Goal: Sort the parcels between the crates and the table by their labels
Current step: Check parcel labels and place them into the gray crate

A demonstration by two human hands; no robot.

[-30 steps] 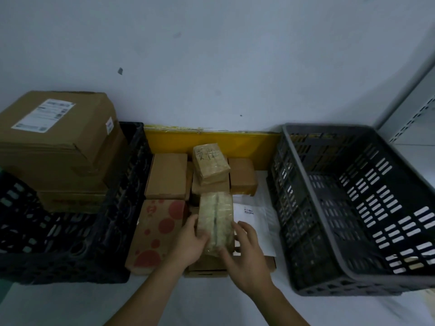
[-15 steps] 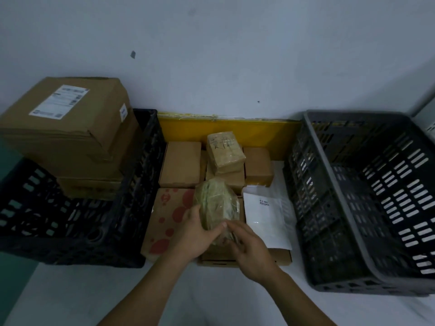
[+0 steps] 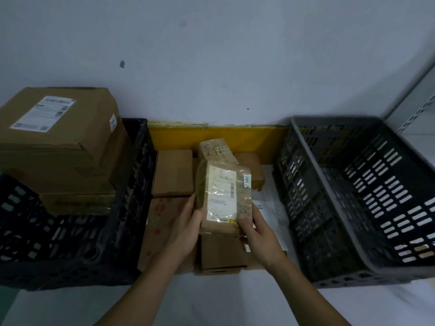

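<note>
At centre frame we hold a tape-wrapped brown cardboard parcel (image 3: 222,196), white label facing us, left hand (image 3: 186,225) and right hand (image 3: 257,234) gripping its lower edges, above other boxes between the black crate (image 3: 127,208) and grey crate (image 3: 329,208).

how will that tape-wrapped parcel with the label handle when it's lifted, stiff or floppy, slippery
Probably stiff: the tape-wrapped parcel keeps straight box edges while tilted up off the pile. Its glossy wrap looks somewhat slippery, which may be why the left hand and right hand both grip its lower end. It seems fairly light, since it is held up by that end alone.
</note>
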